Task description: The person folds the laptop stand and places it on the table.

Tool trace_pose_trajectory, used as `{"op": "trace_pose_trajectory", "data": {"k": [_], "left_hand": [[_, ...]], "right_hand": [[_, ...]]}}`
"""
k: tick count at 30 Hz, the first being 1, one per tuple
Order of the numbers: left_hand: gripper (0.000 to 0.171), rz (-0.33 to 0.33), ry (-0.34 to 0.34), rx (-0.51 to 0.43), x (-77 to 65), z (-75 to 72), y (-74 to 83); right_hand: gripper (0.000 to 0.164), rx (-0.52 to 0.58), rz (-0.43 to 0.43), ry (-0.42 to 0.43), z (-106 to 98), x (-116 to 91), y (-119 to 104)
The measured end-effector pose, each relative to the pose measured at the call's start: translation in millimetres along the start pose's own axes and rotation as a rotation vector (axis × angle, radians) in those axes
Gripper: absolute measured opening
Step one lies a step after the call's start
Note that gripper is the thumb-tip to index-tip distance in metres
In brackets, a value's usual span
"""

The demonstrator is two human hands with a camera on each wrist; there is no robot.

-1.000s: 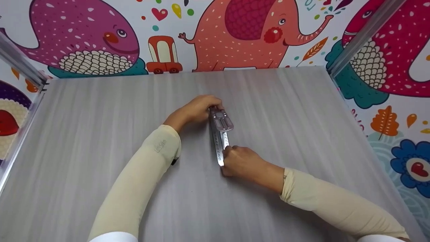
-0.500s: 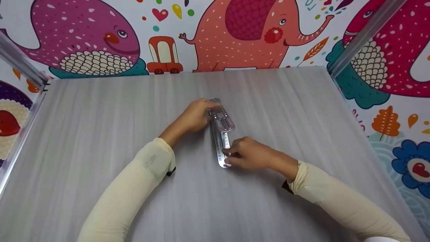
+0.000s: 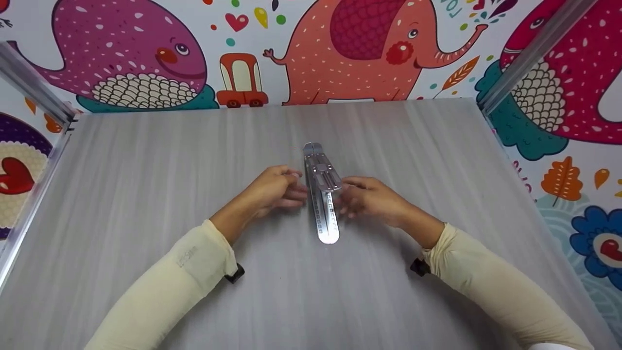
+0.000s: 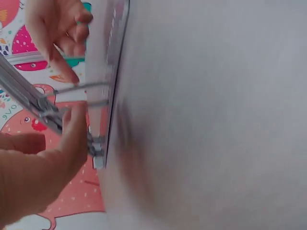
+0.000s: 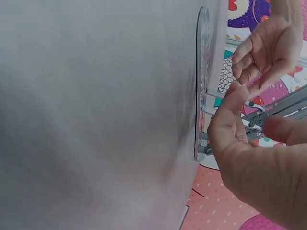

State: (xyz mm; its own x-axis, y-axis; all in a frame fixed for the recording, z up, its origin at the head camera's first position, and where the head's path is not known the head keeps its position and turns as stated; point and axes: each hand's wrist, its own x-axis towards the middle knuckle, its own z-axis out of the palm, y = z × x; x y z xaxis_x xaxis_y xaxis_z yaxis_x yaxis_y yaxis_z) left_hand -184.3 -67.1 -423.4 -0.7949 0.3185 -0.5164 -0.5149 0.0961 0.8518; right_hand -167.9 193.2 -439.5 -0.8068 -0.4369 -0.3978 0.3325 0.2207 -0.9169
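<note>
A silver folding metal stand [image 3: 322,194] stands mid-table in the head view, its slotted base flat on the tabletop and its upper arm raised at a slant. Thin struts join the arm [image 4: 21,88] to the base [image 4: 113,76] in the left wrist view. Just left of the stand is my left hand [image 3: 272,192], fingers loosely bent and holding nothing. On the other side my right hand [image 3: 371,199] has its blurred fingers close to the arm's lower end. Both wrist views show the hands facing each other across the stand, with fingers [image 5: 230,105] overlapping the struts.
A grey wood-grain table [image 3: 170,146] lies under everything. Walls printed with cartoon animals [image 3: 359,53] rise at its back and sides, and metal corner posts [image 3: 529,58] stand at both back corners.
My left hand has let go of the stand's far end and come back along its left side. My right hand has released the near end and moved up on the right. The stand stays put.
</note>
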Motion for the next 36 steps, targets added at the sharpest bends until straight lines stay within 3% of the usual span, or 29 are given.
{"op": "trace_pose_trajectory", "data": {"k": [4,10,36], "left_hand": [[0.046,-0.065,-0.037,-0.189,-2.6,0.6,-7.2],[0.051,-0.041,-0.065,-0.318,-1.7,3.1,-17.5],[0.048,-0.023,-0.046,-0.314,7.4,20.6,-24.6]], "right_hand": [[0.044,0.179,0.090,0.003,0.7,2.0,-2.9],[0.050,0.291,0.141,0.043,3.0,7.0,-5.7],[0.058,0.350,0.077,0.006,7.7,15.3,2.5]]}}
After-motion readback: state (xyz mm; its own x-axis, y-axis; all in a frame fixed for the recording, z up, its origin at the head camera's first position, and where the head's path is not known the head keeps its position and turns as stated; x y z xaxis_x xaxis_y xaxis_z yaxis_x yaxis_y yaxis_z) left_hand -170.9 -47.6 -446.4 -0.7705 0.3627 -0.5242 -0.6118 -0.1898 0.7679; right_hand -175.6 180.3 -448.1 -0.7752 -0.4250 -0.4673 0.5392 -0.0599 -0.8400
